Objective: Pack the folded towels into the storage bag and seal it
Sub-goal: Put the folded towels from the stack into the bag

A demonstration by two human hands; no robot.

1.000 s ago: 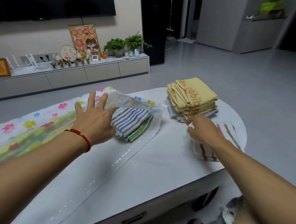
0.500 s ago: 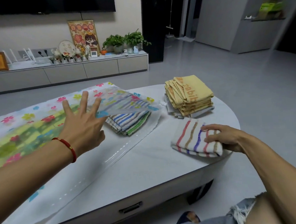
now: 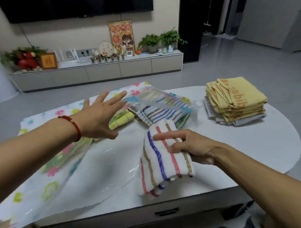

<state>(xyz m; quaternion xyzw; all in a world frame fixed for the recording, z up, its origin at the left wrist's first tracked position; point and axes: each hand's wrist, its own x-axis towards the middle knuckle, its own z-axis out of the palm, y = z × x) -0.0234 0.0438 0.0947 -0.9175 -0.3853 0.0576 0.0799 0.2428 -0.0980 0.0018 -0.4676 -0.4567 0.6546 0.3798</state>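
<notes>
A clear storage bag (image 3: pixel 60 166) printed with flowers lies across the left of the white table (image 3: pixel 255 147). Its mouth flap (image 3: pixel 156 101) is raised by my left hand (image 3: pixel 100 117), fingers spread under the plastic. Inside the bag lie a blue-and-grey striped folded towel (image 3: pixel 162 114) and a yellow-green one (image 3: pixel 121 119). My right hand (image 3: pixel 189 146) grips a white folded towel (image 3: pixel 161 159) with red, blue and brown stripes, held at the bag's mouth just in front of the striped towel. A stack of folded yellow towels (image 3: pixel 234 99) sits at the table's right.
The table's front edge, with a drawer handle (image 3: pixel 166 212), is close to me. Grey floor lies beyond the table. A low TV cabinet (image 3: pixel 97 73) with plants and frames stands along the far wall.
My right hand has carried the white striped towel from the table's right side leftward to the bag's mouth. My left hand keeps the flap lifted. The camera has turned right.
</notes>
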